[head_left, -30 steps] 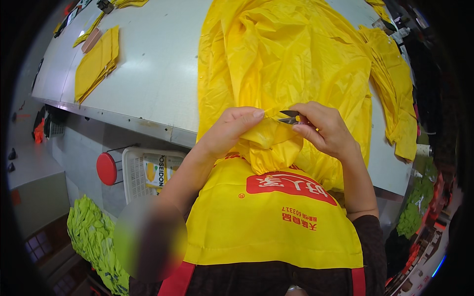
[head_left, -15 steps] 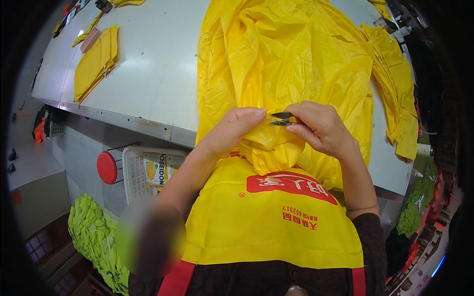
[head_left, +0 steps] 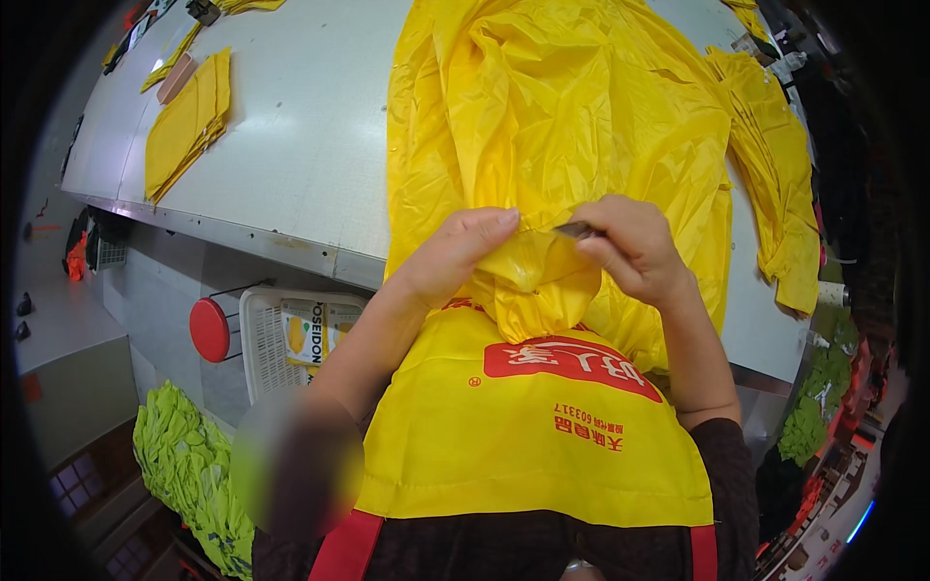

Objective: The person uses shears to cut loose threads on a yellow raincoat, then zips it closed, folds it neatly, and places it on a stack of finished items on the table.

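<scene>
A large shiny yellow garment (head_left: 591,107) lies crumpled over the table and hangs off its near edge toward my lap. My left hand (head_left: 455,252) pinches a gathered part of it between thumb and fingers. Just to the right, my right hand (head_left: 635,247) is closed round small dark thread snips (head_left: 579,230). Their blades are pressed together and point left, close over the gathered cloth. Most of the snips is hidden inside my palm.
On the pale table (head_left: 310,145), folded yellow pieces (head_left: 194,126) lie at left beside a pinkish block (head_left: 176,79). More yellow cloth (head_left: 775,174) drapes at right. Below the table's edge stand a red stool (head_left: 209,329) and a white basket (head_left: 254,339). Green cloth (head_left: 189,465) is heaped at lower left.
The snips' blades, spread apart before, have come together. My right hand has turned slightly and shifted a little up and right. My left hand keeps its pinch in nearly the same place.
</scene>
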`<action>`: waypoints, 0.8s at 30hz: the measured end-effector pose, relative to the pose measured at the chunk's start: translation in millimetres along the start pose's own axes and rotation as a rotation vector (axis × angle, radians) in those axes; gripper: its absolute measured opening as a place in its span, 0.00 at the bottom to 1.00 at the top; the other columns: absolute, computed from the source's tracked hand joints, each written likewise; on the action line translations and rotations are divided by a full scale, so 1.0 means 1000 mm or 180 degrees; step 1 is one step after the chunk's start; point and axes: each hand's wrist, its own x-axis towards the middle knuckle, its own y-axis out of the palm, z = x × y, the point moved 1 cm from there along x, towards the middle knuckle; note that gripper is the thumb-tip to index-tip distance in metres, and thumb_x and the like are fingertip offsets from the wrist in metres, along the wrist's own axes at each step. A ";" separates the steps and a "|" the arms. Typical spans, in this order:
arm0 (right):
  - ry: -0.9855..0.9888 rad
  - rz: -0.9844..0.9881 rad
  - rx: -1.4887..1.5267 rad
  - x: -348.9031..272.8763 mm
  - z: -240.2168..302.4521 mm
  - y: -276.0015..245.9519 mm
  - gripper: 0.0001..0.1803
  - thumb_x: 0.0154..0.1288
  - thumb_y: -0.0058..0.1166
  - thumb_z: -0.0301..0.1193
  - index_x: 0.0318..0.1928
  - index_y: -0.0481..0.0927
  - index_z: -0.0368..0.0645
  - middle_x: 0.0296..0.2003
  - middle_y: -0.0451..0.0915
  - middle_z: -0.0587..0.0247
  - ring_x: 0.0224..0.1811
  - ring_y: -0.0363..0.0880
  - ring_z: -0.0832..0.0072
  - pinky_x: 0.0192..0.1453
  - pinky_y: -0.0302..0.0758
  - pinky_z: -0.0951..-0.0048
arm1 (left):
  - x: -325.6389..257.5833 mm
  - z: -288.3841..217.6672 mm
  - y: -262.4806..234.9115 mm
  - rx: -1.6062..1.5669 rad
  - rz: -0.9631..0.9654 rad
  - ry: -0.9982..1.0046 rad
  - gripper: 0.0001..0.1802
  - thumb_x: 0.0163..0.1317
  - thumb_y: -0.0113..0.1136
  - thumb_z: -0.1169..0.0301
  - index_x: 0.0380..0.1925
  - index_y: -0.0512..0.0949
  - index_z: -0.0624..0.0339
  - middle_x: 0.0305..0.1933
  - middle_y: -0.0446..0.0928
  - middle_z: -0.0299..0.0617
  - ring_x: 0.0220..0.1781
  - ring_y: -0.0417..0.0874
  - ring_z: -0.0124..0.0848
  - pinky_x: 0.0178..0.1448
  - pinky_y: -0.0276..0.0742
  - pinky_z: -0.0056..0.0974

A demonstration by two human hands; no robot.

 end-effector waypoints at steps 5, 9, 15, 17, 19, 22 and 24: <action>0.1176 -0.0418 0.1205 -0.019 -0.013 0.003 0.19 0.51 0.64 0.37 0.38 0.72 0.41 0.25 0.67 0.71 0.25 0.63 0.80 0.29 0.63 0.80 | 0.004 -0.001 -0.001 -0.0266 -0.0307 -0.0037 0.19 0.67 0.46 0.59 0.43 0.75 0.65 0.41 0.79 0.39 0.40 0.80 0.26 0.47 0.75 0.31; 0.0922 -0.0246 0.1487 -0.034 -0.018 0.007 0.31 0.38 0.73 0.39 0.42 0.72 0.42 0.33 0.69 0.72 0.28 0.64 0.82 0.31 0.63 0.82 | 0.021 -0.011 -0.015 -0.0926 -0.0538 -0.0026 0.21 0.67 0.46 0.58 0.48 0.72 0.65 0.45 0.78 0.44 0.44 0.80 0.34 0.51 0.76 0.37; 0.0967 -0.0485 0.0873 -0.013 -0.010 0.022 0.14 0.49 0.65 0.25 0.36 0.76 0.39 0.28 0.72 0.68 0.25 0.65 0.81 0.28 0.63 0.80 | 0.052 -0.012 -0.034 -0.1417 -0.0395 -0.0224 0.22 0.67 0.44 0.59 0.51 0.69 0.66 0.51 0.74 0.49 0.53 0.75 0.38 0.58 0.71 0.39; 0.1166 -0.0555 0.1084 -0.013 -0.013 0.026 0.11 0.50 0.65 0.26 0.32 0.77 0.38 0.24 0.71 0.70 0.24 0.64 0.83 0.28 0.62 0.81 | 0.048 -0.012 -0.028 0.0284 -0.1439 0.0773 0.21 0.66 0.45 0.61 0.52 0.69 0.65 0.52 0.72 0.46 0.56 0.72 0.36 0.60 0.66 0.38; 0.1388 -0.0446 0.1236 -0.018 -0.019 0.030 0.11 0.51 0.65 0.27 0.32 0.77 0.38 0.24 0.70 0.72 0.24 0.63 0.85 0.28 0.61 0.81 | 0.033 -0.011 -0.021 0.1432 -0.1805 0.1611 0.21 0.63 0.48 0.64 0.53 0.68 0.65 0.53 0.71 0.44 0.59 0.68 0.34 0.61 0.62 0.37; 0.1840 -0.0325 0.1708 -0.020 -0.017 0.032 0.09 0.53 0.63 0.28 0.30 0.76 0.38 0.23 0.69 0.75 0.24 0.61 0.87 0.27 0.60 0.82 | 0.000 -0.010 -0.019 0.2401 -0.1078 0.2754 0.24 0.52 0.58 0.69 0.50 0.71 0.61 0.52 0.71 0.42 0.59 0.68 0.34 0.61 0.61 0.39; 0.1675 -0.0252 0.1780 -0.017 -0.016 0.035 0.09 0.55 0.62 0.29 0.30 0.76 0.38 0.23 0.68 0.76 0.24 0.60 0.87 0.27 0.59 0.83 | -0.014 -0.019 0.003 0.3436 -0.0822 0.2629 0.22 0.50 0.59 0.69 0.47 0.73 0.61 0.50 0.73 0.42 0.56 0.70 0.34 0.59 0.63 0.39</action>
